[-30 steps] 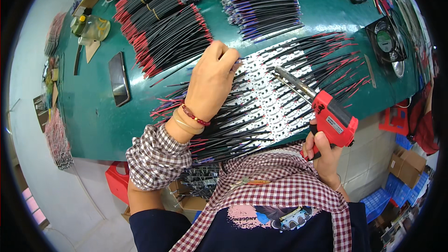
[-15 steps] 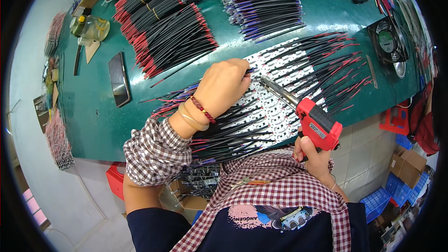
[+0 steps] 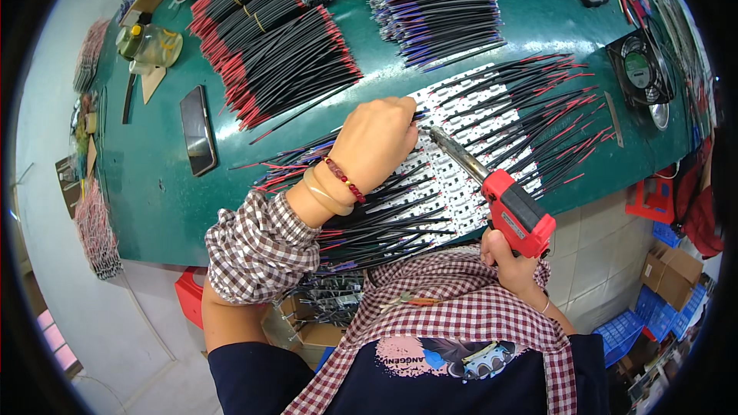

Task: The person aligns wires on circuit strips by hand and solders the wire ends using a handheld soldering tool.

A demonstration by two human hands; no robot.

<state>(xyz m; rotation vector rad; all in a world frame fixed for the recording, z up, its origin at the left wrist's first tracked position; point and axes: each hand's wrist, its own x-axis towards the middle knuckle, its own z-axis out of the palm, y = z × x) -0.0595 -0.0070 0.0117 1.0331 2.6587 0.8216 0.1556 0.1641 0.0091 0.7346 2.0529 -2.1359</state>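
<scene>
Head view, left hand: the left hand (image 3: 377, 142) is reaching over the left half of the white board panel (image 3: 459, 204); thumb and fingers are closing together on a blue-ended wire (image 3: 420, 115), its tip projecting beyond the fingers; how many wires the palm is covering cannot be told.
Head view, right hand: the right hand (image 3: 507, 257) is gripping a red soldering gun (image 3: 516, 215) by its handle, the fingers wrapping around it; the metal barrel is pointing up and leftward, its end lying just beside the left fingertips; whether it is touching the wire cannot be told.
Panel: the white board panel is lying on the green table (image 3: 154, 215), in front of the person; black wires with red ends (image 3: 550, 111) are fanning out from its right side; more dark wires are spreading from its left side, partly beneath the left forearm.
Surroundings: red-tipped wire bundles (image 3: 284, 69) and a blue-tipped wire pile (image 3: 438, 19) are lying beyond the panel; a phone (image 3: 198, 131) is resting to the left; a black fan (image 3: 638, 69) is standing to the right.
</scene>
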